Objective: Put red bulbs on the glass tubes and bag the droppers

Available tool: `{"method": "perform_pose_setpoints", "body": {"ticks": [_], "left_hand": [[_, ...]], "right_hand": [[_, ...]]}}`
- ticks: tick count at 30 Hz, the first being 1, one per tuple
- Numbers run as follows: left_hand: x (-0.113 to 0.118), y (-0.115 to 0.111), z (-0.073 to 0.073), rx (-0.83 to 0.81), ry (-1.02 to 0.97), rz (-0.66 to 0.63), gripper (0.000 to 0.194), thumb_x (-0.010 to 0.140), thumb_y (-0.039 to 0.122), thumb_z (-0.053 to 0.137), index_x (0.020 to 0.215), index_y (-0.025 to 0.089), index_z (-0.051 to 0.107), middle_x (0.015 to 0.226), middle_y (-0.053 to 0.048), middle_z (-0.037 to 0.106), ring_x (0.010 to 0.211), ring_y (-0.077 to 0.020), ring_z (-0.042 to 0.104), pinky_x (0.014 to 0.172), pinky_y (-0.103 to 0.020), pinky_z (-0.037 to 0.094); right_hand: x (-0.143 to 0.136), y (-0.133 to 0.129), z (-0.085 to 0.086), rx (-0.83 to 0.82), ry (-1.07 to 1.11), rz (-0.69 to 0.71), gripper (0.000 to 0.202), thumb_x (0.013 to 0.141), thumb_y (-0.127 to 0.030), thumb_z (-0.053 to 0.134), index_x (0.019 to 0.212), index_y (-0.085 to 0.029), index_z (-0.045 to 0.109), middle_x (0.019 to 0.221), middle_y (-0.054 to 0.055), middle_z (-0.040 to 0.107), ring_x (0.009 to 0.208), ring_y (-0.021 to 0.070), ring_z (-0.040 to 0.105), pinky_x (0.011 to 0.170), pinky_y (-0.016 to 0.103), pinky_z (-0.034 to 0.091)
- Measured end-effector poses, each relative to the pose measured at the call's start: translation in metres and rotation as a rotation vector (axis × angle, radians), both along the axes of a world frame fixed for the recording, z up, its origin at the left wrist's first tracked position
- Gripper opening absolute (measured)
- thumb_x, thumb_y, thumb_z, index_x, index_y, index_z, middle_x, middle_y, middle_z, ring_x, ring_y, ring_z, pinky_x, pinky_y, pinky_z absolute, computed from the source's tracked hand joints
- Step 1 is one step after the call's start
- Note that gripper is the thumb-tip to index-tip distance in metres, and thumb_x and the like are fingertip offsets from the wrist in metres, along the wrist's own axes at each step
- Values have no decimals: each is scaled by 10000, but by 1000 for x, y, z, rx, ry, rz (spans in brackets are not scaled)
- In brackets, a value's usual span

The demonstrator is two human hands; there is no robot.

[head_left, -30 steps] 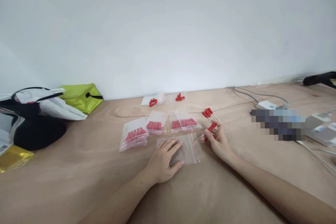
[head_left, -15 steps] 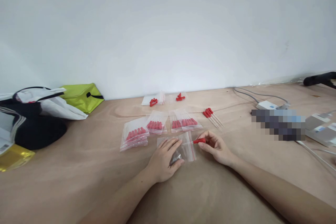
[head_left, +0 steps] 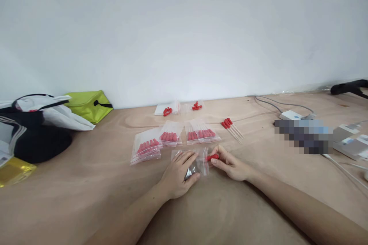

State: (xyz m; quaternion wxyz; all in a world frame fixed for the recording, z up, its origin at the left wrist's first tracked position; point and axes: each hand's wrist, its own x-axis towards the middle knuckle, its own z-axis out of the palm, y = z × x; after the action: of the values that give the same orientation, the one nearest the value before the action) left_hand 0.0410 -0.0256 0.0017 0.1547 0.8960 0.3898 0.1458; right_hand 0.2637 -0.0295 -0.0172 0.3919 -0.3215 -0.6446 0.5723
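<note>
Fingers spread, my left hand (head_left: 181, 174) lies flat on a clear zip bag (head_left: 203, 165) on the table. My right hand (head_left: 230, 164) pinches a red-headed stick (head_left: 213, 157) at the bag's open edge on the right; its thin end is inside the bag or hidden by it. Several red-headed sticks (head_left: 228, 123) with pale shafts lie loose behind my right hand. Behind my left hand are filled bags: a stack (head_left: 146, 146) at the left, a pair (head_left: 169, 137) beside it and another pair (head_left: 201, 134) further right.
Against the wall lie two bags with small red pieces (head_left: 167, 111) (head_left: 197, 106). A lime green bag (head_left: 90, 107), a white bag (head_left: 69, 116) and dark cloth (head_left: 43, 141) are at the left. White adapters (head_left: 291, 115) and cables (head_left: 276, 103) lie at the right.
My right hand has moved left with the red-headed stick, whose red head now reaches the bag's edge. One fewer loose stick cannot be made out; my left hand stays on the bag.
</note>
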Motion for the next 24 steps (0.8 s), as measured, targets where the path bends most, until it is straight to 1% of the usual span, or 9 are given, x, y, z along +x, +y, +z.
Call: {"method": "perform_pose_setpoints", "body": {"ticks": [4, 6, 8, 11, 14, 16, 19, 22, 24], "left_hand": [[-10, 4, 7, -112, -39, -48, 431, 867, 335, 405, 1279, 213, 384, 1337, -65, 396, 1221, -208, 366, 1012, -391, 321], [-16, 7, 8, -150, -44, -65, 416, 851, 311, 438, 1258, 229, 414, 1347, -54, 383, 1216, -203, 375, 1003, -379, 334], [-20, 10, 7, -161, -41, -70, 454, 817, 306, 496, 1259, 244, 411, 1354, -50, 372, 1214, -212, 376, 1003, -394, 329], [-22, 12, 4, -154, -45, -90, 460, 803, 293, 511, 1252, 246, 421, 1348, -54, 381, 1215, -217, 372, 1002, -407, 326], [-21, 12, 3, -128, -73, -120, 367, 797, 227, 482, 1163, 225, 514, 1310, -59, 432, 1209, -217, 381, 1002, -406, 325], [-20, 13, 4, -99, -107, -131, 321, 785, 179, 456, 1084, 213, 565, 1262, -64, 481, 1190, -211, 404, 995, -398, 333], [-20, 13, 5, -71, -152, -134, 248, 781, 189, 458, 997, 205, 577, 1196, -71, 529, 1145, -199, 448, 966, -374, 366], [-19, 12, 5, -78, -164, -118, 152, 770, 252, 512, 910, 203, 547, 1160, -71, 546, 1121, -203, 465, 941, -365, 385], [-19, 12, 5, -85, -158, -108, 116, 758, 263, 534, 856, 201, 522, 1153, -70, 549, 1123, -208, 462, 934, -366, 385]], "right_hand": [[9, 9, -9, 7, -57, -56, 259, 766, -422, 560, 805, -193, 445, 661, -44, 475, 581, 74, 430, 556, 214, 371], [15, 14, -10, 9, -116, -63, 274, 731, -430, 596, 796, -178, 510, 622, -41, 475, 542, 76, 418, 512, 211, 354], [20, 18, -6, 96, -213, -38, 277, 742, -431, 582, 819, -165, 592, 676, -9, 511, 589, 91, 453, 540, 222, 371], [24, 19, 6, 308, -390, 52, 301, 822, -407, 473, 906, -181, 653, 809, 34, 535, 729, 120, 486, 650, 247, 393], [22, 17, 10, 430, -504, 32, 316, 860, -359, 397, 896, -196, 665, 768, 38, 536, 715, 128, 485, 651, 253, 391], [22, 18, 7, 430, -535, -137, 278, 840, -341, 422, 808, -197, 658, 702, 31, 545, 645, 131, 482, 588, 251, 386], [31, 32, 0, 380, -625, -542, 203, 791, -320, 462, 733, -188, 605, 647, 24, 556, 581, 138, 480, 540, 253, 377], [51, 59, 1, 297, -801, -897, 174, 742, -298, 489, 803, -170, 590, 793, 71, 608, 728, 179, 543, 630, 273, 398], [65, 78, 6, 107, -943, -967, 269, 706, -309, 530, 903, -136, 591, 880, 121, 619, 797, 218, 562, 643, 291, 401]]}}
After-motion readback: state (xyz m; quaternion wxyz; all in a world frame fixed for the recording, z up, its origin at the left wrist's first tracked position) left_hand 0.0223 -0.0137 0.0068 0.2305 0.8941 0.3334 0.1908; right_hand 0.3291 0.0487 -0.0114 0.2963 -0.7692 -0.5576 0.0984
